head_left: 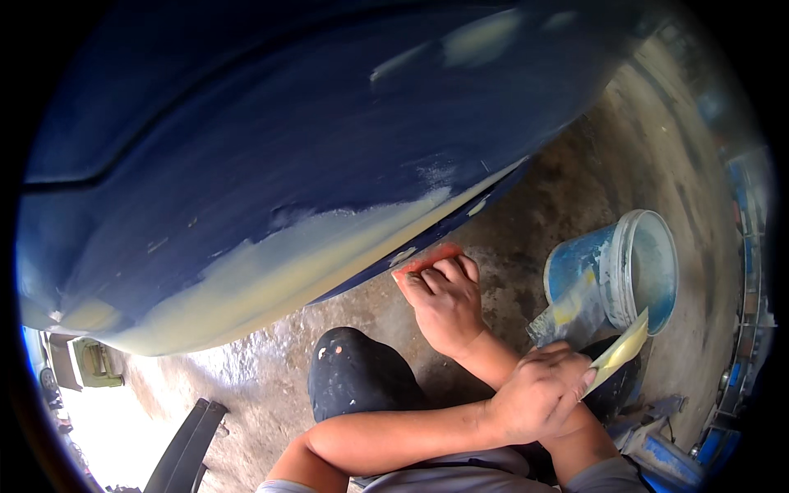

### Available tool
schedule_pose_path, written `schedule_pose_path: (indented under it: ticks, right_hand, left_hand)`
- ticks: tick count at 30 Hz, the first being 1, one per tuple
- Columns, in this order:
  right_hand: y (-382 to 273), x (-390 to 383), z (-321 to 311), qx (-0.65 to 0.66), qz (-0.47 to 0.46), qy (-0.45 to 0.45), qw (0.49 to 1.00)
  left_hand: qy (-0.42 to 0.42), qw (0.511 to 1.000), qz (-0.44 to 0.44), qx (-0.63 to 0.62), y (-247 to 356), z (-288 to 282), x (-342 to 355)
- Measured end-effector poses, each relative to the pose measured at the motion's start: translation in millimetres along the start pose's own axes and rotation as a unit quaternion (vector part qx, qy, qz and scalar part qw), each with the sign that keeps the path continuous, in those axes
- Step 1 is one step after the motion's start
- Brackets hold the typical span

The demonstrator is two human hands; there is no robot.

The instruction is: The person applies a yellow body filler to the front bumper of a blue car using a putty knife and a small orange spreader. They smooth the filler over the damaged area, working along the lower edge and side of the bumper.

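Note:
My arms cross, the left one lying over the right. My right hand (pixel 448 302) is closed on a red-orange spreader (pixel 427 258), held at the lower edge of a dark blue vehicle panel (pixel 329 156). Pale yellow filler (pixel 271 275) is smeared in a long band along that edge, with a smaller patch higher up. Lower right, my left hand (pixel 538 390) grips a flat, pale yellow filler-coated piece (pixel 620 353) with a thicker dab on it. A grey flat sheet (pixel 571 312) with yellow smears lies just beyond this hand; whether the hand holds it is hidden.
A blue bucket (pixel 575 255) with a whitish rim is at the right. My dark knee (pixel 362 370) is below the panel. The concrete floor (pixel 526 222) is stained. Black bars (pixel 187 448) rise at lower left; blue metal equipment (pixel 670 456) is at lower right.

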State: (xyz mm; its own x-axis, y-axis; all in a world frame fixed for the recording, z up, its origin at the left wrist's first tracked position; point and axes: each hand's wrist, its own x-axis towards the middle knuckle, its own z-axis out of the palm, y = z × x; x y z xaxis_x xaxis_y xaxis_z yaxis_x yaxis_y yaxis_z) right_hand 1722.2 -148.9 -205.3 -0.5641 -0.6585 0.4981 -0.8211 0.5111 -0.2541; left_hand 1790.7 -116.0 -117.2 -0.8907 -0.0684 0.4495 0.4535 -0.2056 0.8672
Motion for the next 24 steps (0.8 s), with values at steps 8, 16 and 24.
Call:
schedule_pose_path:
  ticks: [8,16,24]
  right_hand:
    - [59.8,-11.8,-18.9,-0.021,0.017,0.071,0.997]
    - [119.1,2.0,-25.7,-0.045,0.017,0.108,0.993]
    - [126.9,6.8,-21.9,-0.055,-0.004,0.113,0.992]
  left_hand:
    - [-0.009,1.0,-0.005,0.017,2.9,-4.4,3.4]
    - [-0.019,1.0,-0.018,0.006,1.2,-3.7,3.6]
    - [-0.021,0.999,-0.042,0.016,2.2,-5.8,3.4]
